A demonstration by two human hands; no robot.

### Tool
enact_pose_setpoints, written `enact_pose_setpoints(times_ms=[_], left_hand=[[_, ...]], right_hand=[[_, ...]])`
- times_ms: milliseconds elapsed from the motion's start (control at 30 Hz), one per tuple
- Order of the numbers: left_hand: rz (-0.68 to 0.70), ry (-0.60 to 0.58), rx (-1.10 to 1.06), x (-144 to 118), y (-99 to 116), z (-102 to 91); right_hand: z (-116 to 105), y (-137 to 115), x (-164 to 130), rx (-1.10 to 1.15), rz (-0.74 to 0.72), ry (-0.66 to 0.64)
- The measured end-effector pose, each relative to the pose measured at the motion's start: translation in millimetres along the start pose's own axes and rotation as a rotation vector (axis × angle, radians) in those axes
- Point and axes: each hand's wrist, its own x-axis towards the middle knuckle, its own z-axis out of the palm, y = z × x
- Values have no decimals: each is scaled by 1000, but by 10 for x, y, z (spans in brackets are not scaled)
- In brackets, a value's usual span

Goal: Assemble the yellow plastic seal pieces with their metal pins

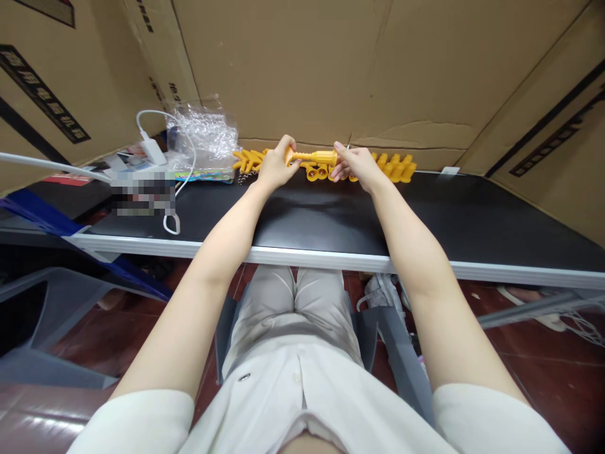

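1. a yellow plastic part [314,156] between the left hand [275,165] and right hand [355,165]; more yellow pieces [394,168] in a row behind.
2. a black tabletop [472,214] with a pale silver edge.
3. a white charger and cable [154,150]; clear bubble wrap [204,133].
4. brown cardboard walls [293,63] with black print.
5. a white shirt [302,403], beige trousers [293,302], dark red floor tiles [543,359].

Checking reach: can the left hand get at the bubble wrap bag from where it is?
Probably yes. The bubble wrap bag lies just left of the left hand, nothing between, but that hand grips the yellow part.
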Motion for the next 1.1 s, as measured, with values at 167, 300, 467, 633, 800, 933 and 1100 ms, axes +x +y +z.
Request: enact_pose_setpoints(times_ms=[167,300,467,633,800,933,1100], left_hand=[[-27,-7,28,13,-25,14],[-2,11,4,15,-51,24],[-3,31,-9,7,-45,11],[7,38,-20,11,-56,7],[-5,7,5,28,-117,26],[0,10,-4,26,-125,31],[12,31,-21,15,-85,31]], right_hand=[[-2,51,63,12,1,-16],[-9,71,90,3,12,-22],[-46,62,59,14,28,-58],[-64,41,-11,65,-31,-90],[-40,13,-41,64,-49,-89],[-28,-28,-65,38,-40,-74],[-9,-35,-58,24,-38,-65]])
